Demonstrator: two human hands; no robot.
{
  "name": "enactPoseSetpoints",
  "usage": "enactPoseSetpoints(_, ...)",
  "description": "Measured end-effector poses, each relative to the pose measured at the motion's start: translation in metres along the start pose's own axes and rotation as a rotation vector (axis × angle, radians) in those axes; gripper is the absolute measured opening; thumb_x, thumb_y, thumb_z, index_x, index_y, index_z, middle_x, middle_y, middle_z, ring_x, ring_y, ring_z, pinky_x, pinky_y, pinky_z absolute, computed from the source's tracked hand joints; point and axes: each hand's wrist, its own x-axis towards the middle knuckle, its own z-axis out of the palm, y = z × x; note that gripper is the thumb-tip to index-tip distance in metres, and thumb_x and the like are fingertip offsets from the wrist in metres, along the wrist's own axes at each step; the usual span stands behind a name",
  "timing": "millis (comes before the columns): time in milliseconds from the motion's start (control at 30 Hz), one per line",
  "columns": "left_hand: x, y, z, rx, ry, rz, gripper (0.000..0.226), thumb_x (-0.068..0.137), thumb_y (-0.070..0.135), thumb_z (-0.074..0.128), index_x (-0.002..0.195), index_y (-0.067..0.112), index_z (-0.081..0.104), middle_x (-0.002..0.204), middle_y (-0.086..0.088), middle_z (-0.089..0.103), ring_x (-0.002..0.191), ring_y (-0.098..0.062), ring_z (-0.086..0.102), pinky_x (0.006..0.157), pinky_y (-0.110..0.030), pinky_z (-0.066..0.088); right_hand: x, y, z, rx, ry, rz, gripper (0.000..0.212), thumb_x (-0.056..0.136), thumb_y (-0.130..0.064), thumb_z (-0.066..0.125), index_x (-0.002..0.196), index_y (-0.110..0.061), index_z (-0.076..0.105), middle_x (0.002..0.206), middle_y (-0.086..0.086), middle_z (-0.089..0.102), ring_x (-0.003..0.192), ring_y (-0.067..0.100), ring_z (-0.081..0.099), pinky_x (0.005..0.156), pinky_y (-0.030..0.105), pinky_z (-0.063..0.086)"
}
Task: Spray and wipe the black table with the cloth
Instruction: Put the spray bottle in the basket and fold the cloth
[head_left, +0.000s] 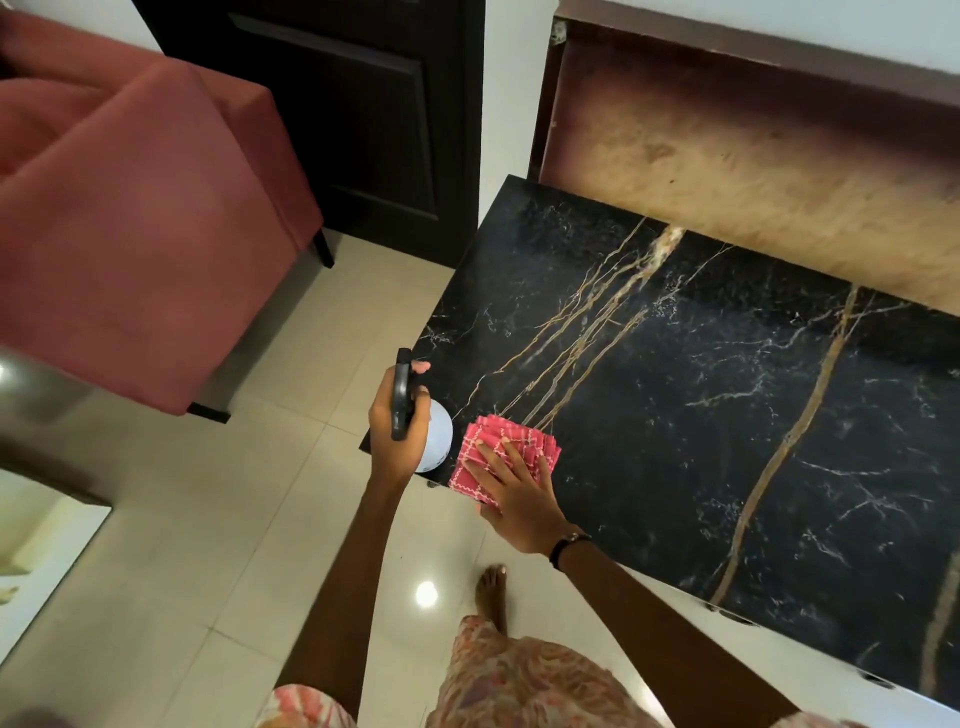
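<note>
Single head-worn view, wide-angle, looking forward and steeply down. Close over near left corner of black table (701, 415), top running off frame at right. Both forearms entering from bottom edge, left hand (397, 431) and right hand (519, 499) near centre. Tiled floor (234, 545) below, red armchair (130, 208) upper left, dark door (363, 104) top centre. Edges bowed by lens.

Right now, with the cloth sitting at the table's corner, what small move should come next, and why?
Probably slide the red cloth away from the corner, out across the black table. The right hand presses flat on it at the near left corner, most of the top lies beyond, and the left hand grips the spray bottle beside it.
</note>
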Motion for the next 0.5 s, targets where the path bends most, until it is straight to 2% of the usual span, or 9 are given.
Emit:
enactPoseSetpoints(67,0.000,0.000,-0.003,-0.004,-0.051,-0.028,0.023,0.090,0.012,0.056,0.113,0.011,0.054,0.100,0.001,0.061,0.088,-0.030,0.062,0.088,-0.027,0.053,0.002,-0.003,-0.011,0.013,0.011,0.013,0.052,0.098,-0.034,0.043,0.148,-0.031,0.027,0.159,-0.005,0.013,0.147,0.026,-0.001,0.111,0.060,-0.010)
enactPoseSetpoints(133,0.001,0.001,-0.005,0.004,-0.092,-0.071,0.030,0.089,0.015,0.062,0.115,0.018,0.049,0.103,0.008,0.057,0.095,-0.019,0.058,0.084,-0.006,0.044,0.005,-0.007,-0.020,0.045,0.029,0.033,0.045,0.099,-0.032,0.040,0.144,-0.029,0.036,0.156,-0.006,0.021,0.146,0.023,0.006,0.111,0.062,-0.009)
enactPoseSetpoints(167,0.000,0.002,-0.007,0.022,-0.117,-0.096,0.038,0.087,0.017,0.065,0.120,0.018,0.047,0.107,0.008,0.055,0.100,-0.016,0.055,0.085,-0.006,0.041,0.006,-0.010,-0.025,0.063,0.028,0.049,0.044,0.099,-0.033,0.039,0.142,-0.028,0.038,0.155,-0.006,0.024,0.146,0.021,0.010,0.112,0.062,-0.007)
enactPoseSetpoints(267,-0.005,-0.008,-0.016,0.069,-0.172,-0.147,0.061,0.081,0.020,0.072,0.133,0.013,0.040,0.121,0.003,0.052,0.111,-0.015,0.050,0.096,-0.024,0.041,0.011,-0.012,-0.033,0.156,0.058,0.088,0.043,0.098,-0.033,0.040,0.140,-0.025,0.041,0.153,-0.005,0.029,0.144,0.017,0.017,0.114,0.061,-0.002)
enactPoseSetpoints(400,-0.020,-0.027,-0.027,0.146,-0.128,-0.215,0.063,0.076,0.028,0.077,0.130,0.017,0.049,0.130,-0.006,0.056,0.122,-0.025,0.049,0.104,-0.043,0.043,0.019,-0.019,-0.039,0.292,0.148,0.101,0.048,0.094,-0.028,0.051,0.141,-0.022,0.041,0.151,-0.003,0.035,0.142,0.017,0.024,0.115,0.057,0.011)
enactPoseSetpoints(500,-0.028,-0.021,-0.026,0.117,-0.056,-0.226,0.055,0.080,0.027,0.073,0.129,0.014,0.054,0.130,-0.007,0.059,0.121,-0.024,0.052,0.102,-0.036,0.042,0.029,-0.036,-0.051,0.460,0.231,0.044,0.057,0.090,-0.020,0.061,0.142,-0.016,0.039,0.149,0.003,0.038,0.139,0.021,0.032,0.116,0.045,0.024)
